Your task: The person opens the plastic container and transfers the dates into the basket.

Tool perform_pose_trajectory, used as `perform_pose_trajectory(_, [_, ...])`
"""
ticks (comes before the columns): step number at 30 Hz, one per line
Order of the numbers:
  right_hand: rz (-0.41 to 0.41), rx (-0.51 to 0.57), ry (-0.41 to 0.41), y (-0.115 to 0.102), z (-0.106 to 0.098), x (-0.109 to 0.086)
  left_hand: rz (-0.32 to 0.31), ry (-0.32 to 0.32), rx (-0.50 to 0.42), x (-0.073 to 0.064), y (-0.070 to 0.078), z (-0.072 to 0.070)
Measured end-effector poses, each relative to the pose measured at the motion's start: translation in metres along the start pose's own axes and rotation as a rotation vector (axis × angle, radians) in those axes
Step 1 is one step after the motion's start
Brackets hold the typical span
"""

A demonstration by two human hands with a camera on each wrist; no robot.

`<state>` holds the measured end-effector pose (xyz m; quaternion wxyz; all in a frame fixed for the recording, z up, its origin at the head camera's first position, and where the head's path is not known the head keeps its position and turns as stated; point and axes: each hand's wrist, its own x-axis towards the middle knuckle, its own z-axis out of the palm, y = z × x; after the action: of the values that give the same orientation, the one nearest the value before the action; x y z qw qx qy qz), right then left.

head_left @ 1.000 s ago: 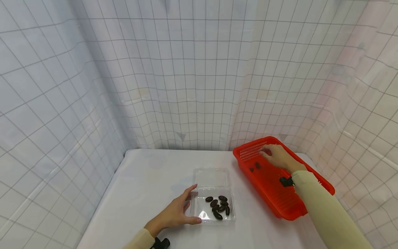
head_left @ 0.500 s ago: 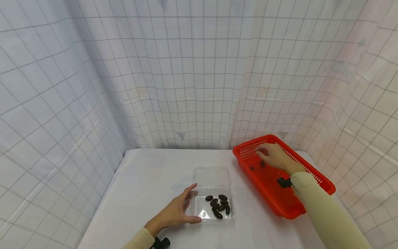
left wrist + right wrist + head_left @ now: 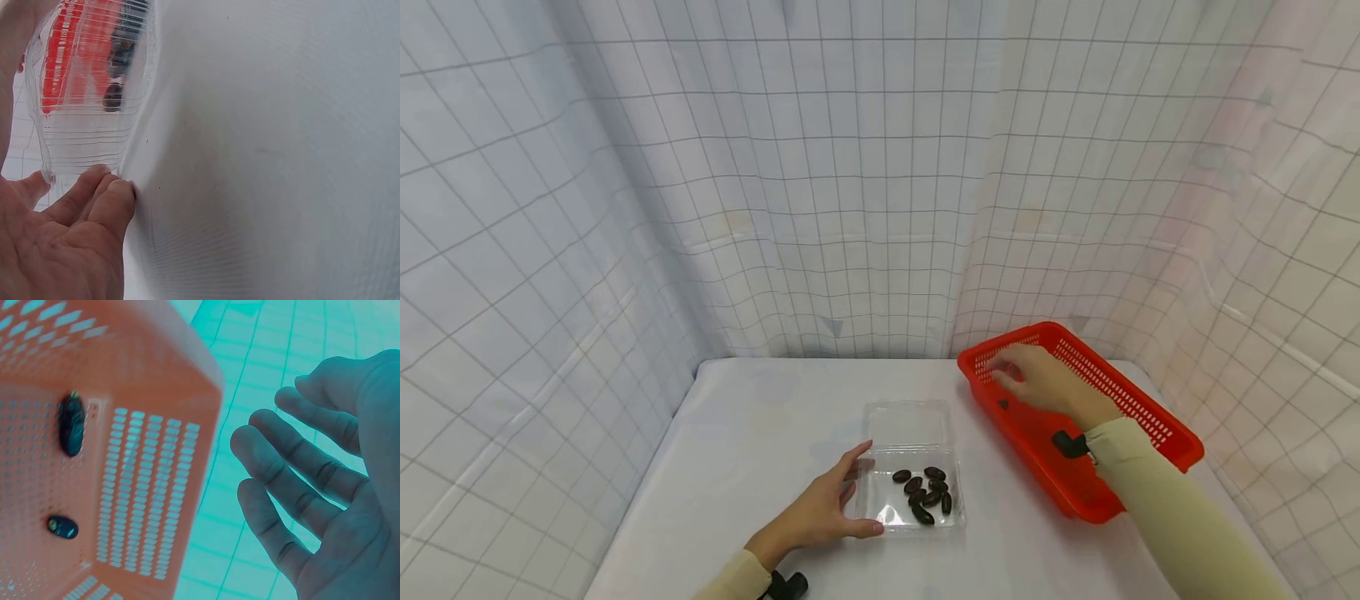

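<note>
"What's the biggest thing round you?"

"A checked curtain [image 3: 865, 183] hanging behind and beside my white table [image 3: 775, 425]. On the table's right side, slanting from the back edge towards me, sits a red basket [image 3: 1041, 446] (my right wrist camera tints it orange)."

"Next size down?"

"A clear plastic box [image 3: 883, 500], left of the basket and well short of the table's back edge. Its lid lies folded back towards that edge."

"And your hands?"

"My right hand [image 3: 1037, 383] hangs over the basket's far left corner, fingers loosely bent and a little apart; I see nothing held in it. My left hand [image 3: 820, 512] is spread wide along the box's left edge, thumb by the near left corner, fingertips touching the plastic. It has hold of nothing else."

"The smallest things?"

"Dark oval fruits [image 3: 932, 497], about eight, lying in the box, mostly towards its right edge. Two more fruits [image 3: 72, 425] lie apart on the basket's floor, near one end wall; from my head I see just one, by the left edge."
</note>
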<state>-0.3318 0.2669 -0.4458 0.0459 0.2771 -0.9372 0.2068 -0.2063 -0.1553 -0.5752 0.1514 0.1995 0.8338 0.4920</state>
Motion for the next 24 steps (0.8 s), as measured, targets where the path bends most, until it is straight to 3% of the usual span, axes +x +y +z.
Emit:
perform_pose_trajectory(14, [-0.156, -0.041, -0.058, -0.053, 0.024, 0.001, 0.003, 0.008, -0.003, -0.001, 0.001, 0.000])
perform_pose_trajectory(24, [-0.298, -0.041, -0.153, -0.072, 0.050, 0.002, -0.015, 0.006, -0.013, -0.002, 0.000, 0.000])
